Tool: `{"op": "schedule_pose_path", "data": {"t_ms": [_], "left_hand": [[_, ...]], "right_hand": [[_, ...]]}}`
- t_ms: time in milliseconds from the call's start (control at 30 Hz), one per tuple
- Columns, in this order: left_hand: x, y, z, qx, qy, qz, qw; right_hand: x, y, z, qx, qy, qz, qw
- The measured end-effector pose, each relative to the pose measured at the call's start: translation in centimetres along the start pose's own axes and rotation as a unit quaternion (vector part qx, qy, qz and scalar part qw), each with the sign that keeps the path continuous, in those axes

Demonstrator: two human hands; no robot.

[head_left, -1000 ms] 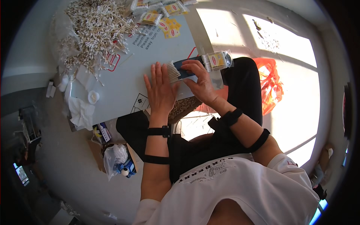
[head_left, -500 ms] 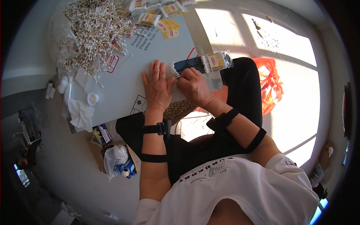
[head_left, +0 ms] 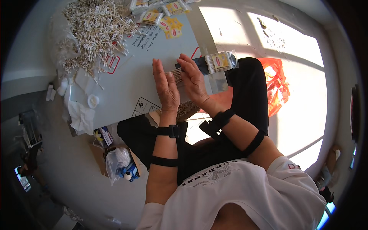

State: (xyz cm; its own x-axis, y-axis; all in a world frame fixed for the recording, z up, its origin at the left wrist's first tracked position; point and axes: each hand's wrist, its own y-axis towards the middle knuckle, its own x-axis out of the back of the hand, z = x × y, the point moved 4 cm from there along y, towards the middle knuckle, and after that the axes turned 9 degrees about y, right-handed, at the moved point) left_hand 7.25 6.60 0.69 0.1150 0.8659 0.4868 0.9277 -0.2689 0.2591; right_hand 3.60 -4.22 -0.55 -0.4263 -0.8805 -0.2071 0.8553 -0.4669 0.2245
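My left hand [head_left: 167,87] and my right hand [head_left: 194,83] face each other over the sheet-topped table, fingers stretched out straight. Between the palms lies a small row of cotton swabs [head_left: 176,75], with white tips toward each hand; the palms partly hide it. A dark strip [head_left: 201,66] runs from beneath my right fingers toward the right. On its far end rests a clear packet of cotton swabs [head_left: 217,63] with a yellow label. The big heap of loose cotton swabs [head_left: 96,32] is at the table's upper left.
More swab packets [head_left: 174,7] and yellow label cards [head_left: 171,27] lie at the table's far edge. Crumpled tissue [head_left: 81,115] and a small white round cup [head_left: 93,101] sit at its left. An orange-red plastic bag [head_left: 274,86] stands on the floor right of my knee.
My left hand has shifted right, turning edge-on to the swabs. My right hand's curled fingers have straightened, so the palms now face each other around the row.
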Motion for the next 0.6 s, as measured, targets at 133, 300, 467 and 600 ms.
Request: {"op": "schedule_pose_path", "data": {"t_ms": [133, 300, 467, 600], "left_hand": [[1.1, 0.0, 0.1, -0.04, 0.097, 0.041, 0.994], [0.5, -1.6, -1.3, -0.103, 0.368, 0.166, 0.909], [0.4, -2.0, -1.2, -0.111, 0.405, 0.166, 0.892], [0.4, -2.2, -0.9, -0.11, 0.404, 0.165, 0.893]], "right_hand": [[1.6, 0.6, 2.2, 0.061, -0.199, 0.065, 0.976], [2.9, 0.8, 3.0, 0.135, -0.304, 0.179, 0.926], [2.9, 0.2, 2.5, 0.139, -0.312, 0.194, 0.919], [2.7, 0.6, 2.9, 0.133, -0.316, 0.173, 0.923]]}}
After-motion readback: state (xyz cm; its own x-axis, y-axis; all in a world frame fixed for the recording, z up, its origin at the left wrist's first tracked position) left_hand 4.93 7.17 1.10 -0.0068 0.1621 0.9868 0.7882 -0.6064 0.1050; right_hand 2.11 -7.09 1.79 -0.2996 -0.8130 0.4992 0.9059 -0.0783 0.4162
